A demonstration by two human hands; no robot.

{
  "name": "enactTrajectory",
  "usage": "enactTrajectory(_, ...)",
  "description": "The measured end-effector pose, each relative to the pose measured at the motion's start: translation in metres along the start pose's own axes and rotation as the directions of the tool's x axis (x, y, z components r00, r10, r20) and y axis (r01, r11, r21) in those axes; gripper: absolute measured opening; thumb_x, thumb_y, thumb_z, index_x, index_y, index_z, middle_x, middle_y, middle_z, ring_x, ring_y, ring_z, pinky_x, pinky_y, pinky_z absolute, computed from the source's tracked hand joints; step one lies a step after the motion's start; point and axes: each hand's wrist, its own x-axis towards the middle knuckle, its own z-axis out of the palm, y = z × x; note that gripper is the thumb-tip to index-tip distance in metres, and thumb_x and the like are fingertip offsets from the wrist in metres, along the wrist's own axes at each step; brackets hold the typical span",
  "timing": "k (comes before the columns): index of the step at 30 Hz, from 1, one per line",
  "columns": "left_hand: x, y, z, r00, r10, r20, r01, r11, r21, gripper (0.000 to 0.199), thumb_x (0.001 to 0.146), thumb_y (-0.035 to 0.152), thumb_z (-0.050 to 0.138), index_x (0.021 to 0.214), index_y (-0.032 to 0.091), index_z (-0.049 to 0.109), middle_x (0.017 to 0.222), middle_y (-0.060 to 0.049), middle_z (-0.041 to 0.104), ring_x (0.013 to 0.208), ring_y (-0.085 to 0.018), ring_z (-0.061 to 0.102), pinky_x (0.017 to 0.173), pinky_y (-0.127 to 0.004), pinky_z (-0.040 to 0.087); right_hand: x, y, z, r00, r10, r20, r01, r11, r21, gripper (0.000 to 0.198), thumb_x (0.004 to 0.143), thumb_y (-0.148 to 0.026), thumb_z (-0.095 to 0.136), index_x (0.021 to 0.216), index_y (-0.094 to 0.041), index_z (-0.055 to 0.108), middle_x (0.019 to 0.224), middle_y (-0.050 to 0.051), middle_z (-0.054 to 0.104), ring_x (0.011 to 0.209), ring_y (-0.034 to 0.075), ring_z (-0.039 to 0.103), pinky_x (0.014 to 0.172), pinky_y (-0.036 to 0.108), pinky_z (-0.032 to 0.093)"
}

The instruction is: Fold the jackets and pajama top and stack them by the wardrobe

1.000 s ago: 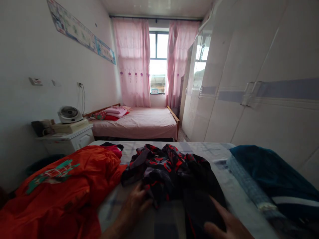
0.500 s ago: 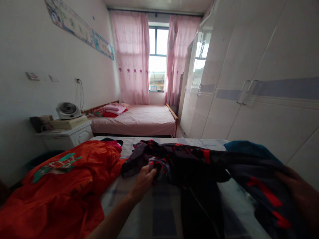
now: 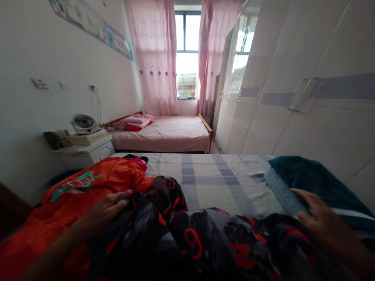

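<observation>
A black and grey garment with red letters and figures [image 3: 211,238] spreads across the near side of the bed in loose folds; its exact cut cannot be made out. My left hand [image 3: 113,205] pinches its upper left edge, above an orange garment with a green print [image 3: 117,171]. At the other end, my right hand [image 3: 319,218] is closed on the dark cloth with the lower fingers, while one finger stretches out. Just beyond that hand lie a folded grey-blue cloth [image 3: 281,191] and a dark teal garment [image 3: 310,175].
The bed has a checked white and blue sheet [image 3: 202,171]. Behind it stands a second bed with a pink sheet [image 3: 170,134]. A white bedside cabinet [image 3: 99,152] carries a small fan [image 3: 84,123] at the left. White wardrobes [image 3: 263,128] line the right wall.
The dark garment has come nearer to me and turned, so its red-lettered side shows. My left hand has moved left and nearer with its edge. My right hand has shifted slightly left.
</observation>
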Motion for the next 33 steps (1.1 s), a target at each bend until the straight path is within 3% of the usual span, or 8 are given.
enactTrajectory(5,-0.013,0.002,0.009,0.998,-0.058,-0.026,0.056,0.997,-0.06,0.017,0.073,0.042,0.064,0.077,0.027,0.071,0.061,0.009,0.065,0.057,-0.013,0.056,0.053,-0.018,0.043,-0.023,-0.114,0.047,0.851,-0.215,0.48,0.159,0.975,0.154,0.051,0.083,-0.046,0.038,0.122,-0.017,0.054,0.129,0.011,0.055,0.121,0.027,0.047,0.104,0.045,0.034)
enactTrajectory(9,-0.025,0.014,-0.006,0.984,-0.164,-0.071,0.152,0.976,-0.154,0.03,0.069,0.048,0.064,0.083,0.022,0.069,0.063,0.006,0.066,0.056,-0.014,0.057,0.048,-0.019,0.043,-0.03,-0.154,0.053,0.676,-0.367,0.639,0.239,0.93,0.28,0.029,0.085,-0.04,0.043,0.086,-0.021,0.066,0.088,0.004,0.069,0.083,0.019,0.063,0.078,0.029,0.049)
enactTrajectory(11,-0.029,0.021,-0.019,0.972,-0.187,-0.14,0.164,0.973,-0.162,0.034,0.067,0.052,0.063,0.083,0.022,0.068,0.068,0.006,0.068,0.063,-0.016,0.061,0.054,-0.022,0.048,-0.022,-0.15,0.047,0.718,-0.4,0.569,0.253,0.912,0.322,0.031,0.088,-0.035,0.039,0.077,-0.022,0.065,0.08,0.002,0.068,0.077,0.017,0.063,0.074,0.027,0.048)
enactTrajectory(16,-0.004,0.044,-0.046,0.93,-0.071,-0.36,0.087,0.996,0.03,0.051,0.065,0.062,0.058,0.093,0.021,0.067,0.076,0.003,0.071,0.071,-0.02,0.063,0.062,-0.028,0.052,0.029,-0.124,0.011,0.982,-0.185,0.027,0.176,0.962,0.208,0.032,0.082,-0.045,0.045,0.09,-0.023,0.066,0.089,0.004,0.069,0.083,0.022,0.062,0.077,0.033,0.047)
enactTrajectory(19,0.044,0.069,-0.051,0.812,0.271,-0.518,-0.149,0.953,0.264,0.049,0.084,0.051,0.046,0.121,0.02,0.057,0.107,0.001,0.067,0.094,-0.018,0.062,0.083,-0.028,0.048,0.08,-0.116,-0.007,0.938,-0.055,-0.341,0.103,0.987,0.122,0.034,0.084,-0.044,0.041,0.097,-0.022,0.065,0.086,0.005,0.068,0.08,0.023,0.062,0.073,0.035,0.047)
enactTrajectory(22,0.104,0.09,-0.045,0.703,0.476,-0.529,-0.159,0.829,0.536,0.044,0.096,0.037,0.028,0.136,0.023,0.04,0.132,-0.003,0.053,0.116,-0.019,0.051,0.097,-0.034,0.038,0.133,-0.11,-0.003,0.857,-0.051,-0.512,0.103,0.992,0.073,0.041,0.088,-0.043,0.031,0.108,-0.021,0.06,0.098,0.009,0.066,0.093,0.026,0.06,0.082,0.039,0.045)
enactTrajectory(28,0.175,0.067,0.009,0.848,0.408,-0.338,-0.083,0.733,0.676,0.043,0.087,0.017,0.046,0.128,0.008,0.049,0.123,-0.018,0.057,0.115,-0.029,0.052,0.098,-0.043,0.038,0.165,-0.091,0.056,0.92,-0.093,-0.38,0.09,0.996,-0.025,0.039,0.081,-0.029,0.041,0.11,-0.011,0.059,0.111,0.018,0.062,0.108,0.031,0.055,0.092,0.045,0.042)
enactTrajectory(33,0.112,-0.006,0.067,0.911,0.392,-0.13,-0.213,0.716,0.665,0.038,0.082,0.022,0.05,0.119,0.021,0.059,0.13,-0.006,0.056,0.118,-0.021,0.053,0.098,-0.032,0.043,0.063,-0.055,0.088,0.975,-0.222,-0.011,0.222,0.975,-0.011,0.039,0.085,-0.036,0.04,0.116,-0.017,0.054,0.119,0.012,0.059,0.108,0.024,0.057,0.094,0.038,0.045)
